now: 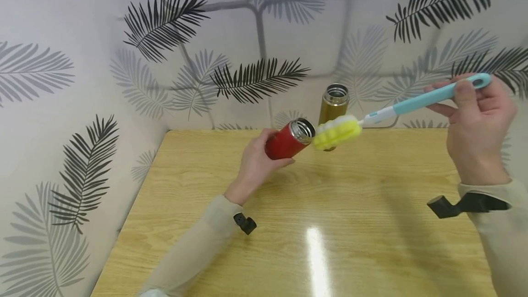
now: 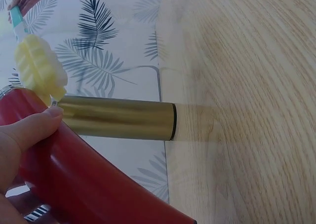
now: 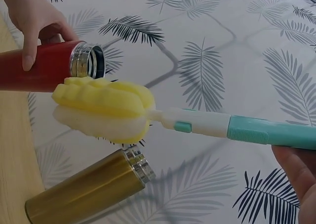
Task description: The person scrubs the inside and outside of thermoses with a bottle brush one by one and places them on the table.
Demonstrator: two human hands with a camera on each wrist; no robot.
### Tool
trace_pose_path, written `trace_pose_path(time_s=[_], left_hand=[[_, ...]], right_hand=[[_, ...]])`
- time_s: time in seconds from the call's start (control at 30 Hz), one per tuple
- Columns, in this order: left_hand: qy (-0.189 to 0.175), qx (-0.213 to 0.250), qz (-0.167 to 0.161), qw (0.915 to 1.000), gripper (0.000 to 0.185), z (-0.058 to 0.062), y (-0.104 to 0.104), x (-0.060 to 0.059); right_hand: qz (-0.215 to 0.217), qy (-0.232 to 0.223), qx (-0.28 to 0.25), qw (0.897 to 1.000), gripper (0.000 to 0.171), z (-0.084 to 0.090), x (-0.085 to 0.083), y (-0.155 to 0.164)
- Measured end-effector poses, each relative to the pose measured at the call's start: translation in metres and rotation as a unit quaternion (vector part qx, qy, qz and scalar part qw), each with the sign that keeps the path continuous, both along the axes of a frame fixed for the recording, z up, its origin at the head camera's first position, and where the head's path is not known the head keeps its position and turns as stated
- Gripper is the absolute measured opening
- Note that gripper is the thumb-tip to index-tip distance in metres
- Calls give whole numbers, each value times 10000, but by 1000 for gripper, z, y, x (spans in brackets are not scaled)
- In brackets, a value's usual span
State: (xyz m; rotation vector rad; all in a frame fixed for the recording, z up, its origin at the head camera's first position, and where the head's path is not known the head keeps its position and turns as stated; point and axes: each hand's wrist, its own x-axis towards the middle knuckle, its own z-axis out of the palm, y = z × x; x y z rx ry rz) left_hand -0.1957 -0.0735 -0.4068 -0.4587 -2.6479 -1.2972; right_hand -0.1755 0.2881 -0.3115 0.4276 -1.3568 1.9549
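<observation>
On my feed, a gold cylindrical metal flask (image 1: 332, 104) upright and uncapped at the back, pale glossy wood-grain worktop (image 1: 330, 223), white backdrop printed with black and grey palm leaves (image 1: 165, 26) behind

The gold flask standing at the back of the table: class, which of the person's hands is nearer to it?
Left. The left hand, gripping the red flask, is just beside the gold flask; the right hand holds the brush handle farther off.

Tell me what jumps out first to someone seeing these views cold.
The yellow sponge brush stands out, held just at the open mouth of the red flask and not yet inside. The left hand grips that flask tilted above the wooden table, while the right hand holds the brush's teal handle up at the right. Behind them a gold flask stands upright, uncapped, near the leaf-patterned wall.
</observation>
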Motion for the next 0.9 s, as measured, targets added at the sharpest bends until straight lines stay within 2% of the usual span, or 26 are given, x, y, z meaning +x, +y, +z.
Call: trace_pose_path(time_s=[0.1, 0.6, 0.9], left_hand=[[-11, -28, 66, 10000, 68, 0, 0, 0], [-40, -26, 133, 9999, 66, 1, -2, -2], [-107, -234, 61, 9996, 65, 0, 2, -1]], right_hand=[[132, 18, -144, 9998, 24, 1, 0, 0], [319, 21, -134, 9994, 23, 9, 8, -5], [700, 110, -509, 9962, 24, 12, 11, -10]])
